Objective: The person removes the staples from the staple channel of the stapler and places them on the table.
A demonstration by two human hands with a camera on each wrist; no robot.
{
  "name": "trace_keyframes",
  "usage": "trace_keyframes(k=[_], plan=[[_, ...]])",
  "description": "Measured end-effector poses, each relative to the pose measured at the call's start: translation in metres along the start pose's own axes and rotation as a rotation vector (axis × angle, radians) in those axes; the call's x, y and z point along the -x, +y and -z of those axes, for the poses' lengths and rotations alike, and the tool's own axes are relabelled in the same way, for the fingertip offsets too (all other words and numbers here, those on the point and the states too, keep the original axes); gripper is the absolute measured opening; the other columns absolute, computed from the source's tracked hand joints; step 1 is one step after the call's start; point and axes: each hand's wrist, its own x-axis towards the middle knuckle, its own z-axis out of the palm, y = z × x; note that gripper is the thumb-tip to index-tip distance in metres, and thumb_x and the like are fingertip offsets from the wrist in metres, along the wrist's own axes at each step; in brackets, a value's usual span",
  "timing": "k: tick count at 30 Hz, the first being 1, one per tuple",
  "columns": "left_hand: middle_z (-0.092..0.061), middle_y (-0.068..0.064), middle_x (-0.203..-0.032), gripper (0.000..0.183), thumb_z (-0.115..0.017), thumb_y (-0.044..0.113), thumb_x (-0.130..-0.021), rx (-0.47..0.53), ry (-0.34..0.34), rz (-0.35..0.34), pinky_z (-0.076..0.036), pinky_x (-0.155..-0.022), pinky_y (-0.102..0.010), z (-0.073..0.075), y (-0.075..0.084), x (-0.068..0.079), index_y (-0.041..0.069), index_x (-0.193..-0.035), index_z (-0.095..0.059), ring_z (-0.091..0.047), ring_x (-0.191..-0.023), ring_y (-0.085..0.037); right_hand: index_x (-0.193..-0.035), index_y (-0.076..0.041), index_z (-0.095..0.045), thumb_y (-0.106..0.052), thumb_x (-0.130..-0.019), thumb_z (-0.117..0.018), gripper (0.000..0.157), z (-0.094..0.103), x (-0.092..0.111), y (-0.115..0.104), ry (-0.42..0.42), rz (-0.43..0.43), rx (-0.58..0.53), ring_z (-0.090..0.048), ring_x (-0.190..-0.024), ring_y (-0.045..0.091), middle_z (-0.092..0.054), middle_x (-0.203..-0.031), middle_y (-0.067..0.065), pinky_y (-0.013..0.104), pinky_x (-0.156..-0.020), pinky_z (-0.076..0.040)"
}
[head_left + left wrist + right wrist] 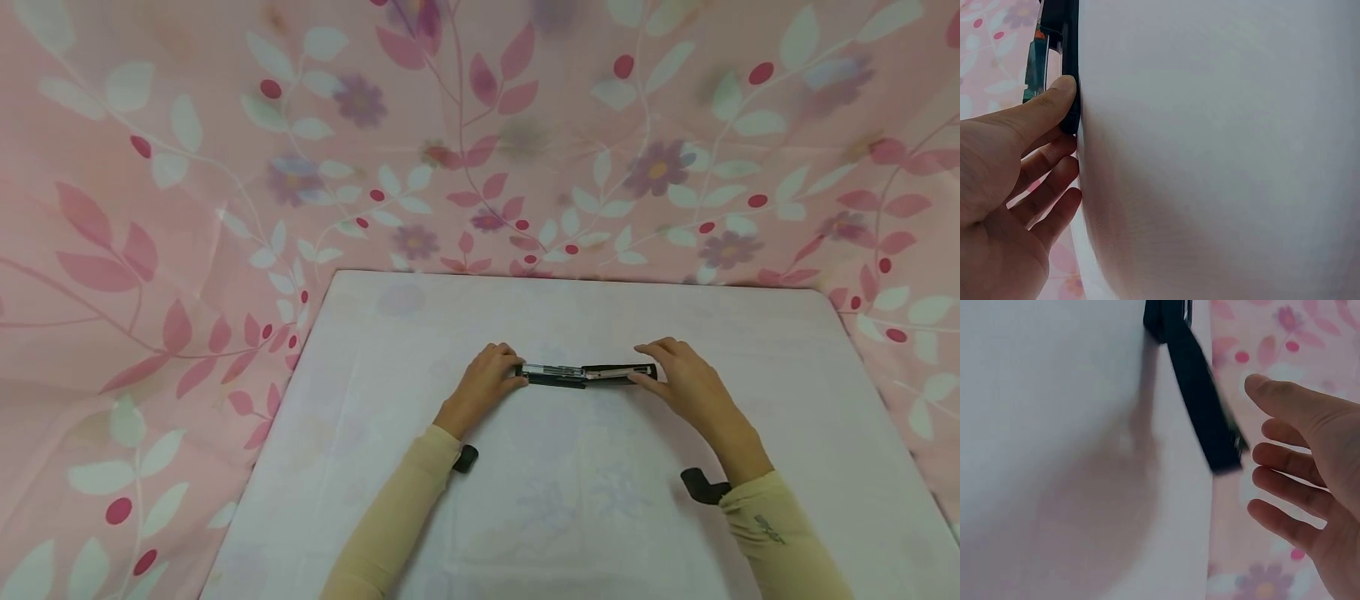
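Note:
A black stapler point(555, 375) lies on the white-covered table, folded wide open so its metal inner parts show in the head view. My left hand point(487, 383) pinches its left end; in the left wrist view the thumb point(1060, 90) presses on the dark base, other fingers lower down by the table. At the other end, my right hand point(686, 383) is spread beside the raised arm of the stapler point(1200, 400). The right wrist view shows a gap between its fingertips point(1263, 453) and that arm, which slants up off the table.
The table point(525, 500) has a pale cloth with faint prints. Behind and beside it hangs a pink floral cloth point(480, 167). Black wrist mounts point(703, 486) sit under both beige sleeves point(397, 517).

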Motion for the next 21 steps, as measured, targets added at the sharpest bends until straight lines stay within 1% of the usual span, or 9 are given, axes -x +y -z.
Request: trace_keyframes(k=[2,4,9,13,17,21], plan=[[-0.066,-0.003,-0.11,0.037,-0.075,0.032,-0.086,0.0,0.0,-0.002,-0.049,-0.087,-0.034,0.0,0.0,0.0,0.011,-0.116,-0.073,-0.056,-0.1,-0.019,-0.12,-0.003,-0.067,-0.027,-0.083,-0.079,0.047,-0.002,-0.006,-0.01,0.035,0.046,0.012,-0.06,-0.104,0.036,-0.065,-0.112,0.017,0.053,-0.083,-0.052],[-0.066,-0.003,-0.111,0.037,-0.075,0.032,-0.086,0.007,-0.002,-0.001,-0.049,-0.087,-0.034,0.0,0.0,0.001,0.011,-0.116,-0.072,-0.056,-0.1,-0.019,-0.118,-0.004,-0.069,-0.027,-0.081,-0.08,0.045,-0.006,-0.013,-0.019,0.045,0.075,0.01,-0.061,-0.102,0.034,-0.066,-0.109,0.015,0.051,-0.082,-0.053],[-0.066,-0.003,-0.111,0.038,-0.076,0.032,-0.086,0.009,-0.009,0.002,-0.049,-0.088,-0.033,0.0,-0.001,0.0,0.01,-0.117,-0.072,-0.056,-0.101,-0.019,-0.115,-0.005,-0.071,-0.027,-0.081,-0.08,0.042,-0.019,-0.027,-0.043,0.006,0.114,0.017,-0.062,-0.101,0.032,-0.067,-0.108,0.013,0.048,-0.083,-0.053],[-0.067,-0.003,-0.111,0.038,-0.076,0.033,-0.085,0.006,-0.012,0.001,-0.049,-0.088,-0.033,0.0,-0.002,0.0,0.011,-0.117,-0.072,-0.057,-0.1,-0.018,-0.114,-0.005,-0.071,-0.027,-0.083,-0.079,0.039,-0.032,-0.036,-0.061,-0.02,0.162,0.043,-0.063,-0.095,0.029,-0.068,-0.106,0.012,0.045,-0.082,-0.054],[-0.067,-0.002,-0.109,0.038,-0.076,0.032,-0.085,0.012,-0.005,-0.005,-0.049,-0.086,-0.032,0.0,-0.002,0.0,0.011,-0.116,-0.073,-0.056,-0.099,-0.018,-0.112,-0.005,-0.072,-0.027,-0.085,-0.078,0.035,-0.047,-0.04,-0.075,-0.055,0.188,0.051,-0.062,-0.091,0.025,-0.067,-0.103,0.009,0.042,-0.08,-0.054],[-0.066,-0.002,-0.109,0.038,-0.076,0.032,-0.085,0.002,0.002,-0.018,-0.049,-0.086,-0.031,0.0,-0.002,0.0,0.011,-0.116,-0.073,-0.056,-0.099,-0.017,-0.109,-0.006,-0.072,-0.027,-0.085,-0.077,0.032,-0.06,-0.042,-0.083,-0.079,0.206,0.079,-0.06,-0.09,0.024,-0.065,-0.102,0.007,0.041,-0.08,-0.052]])
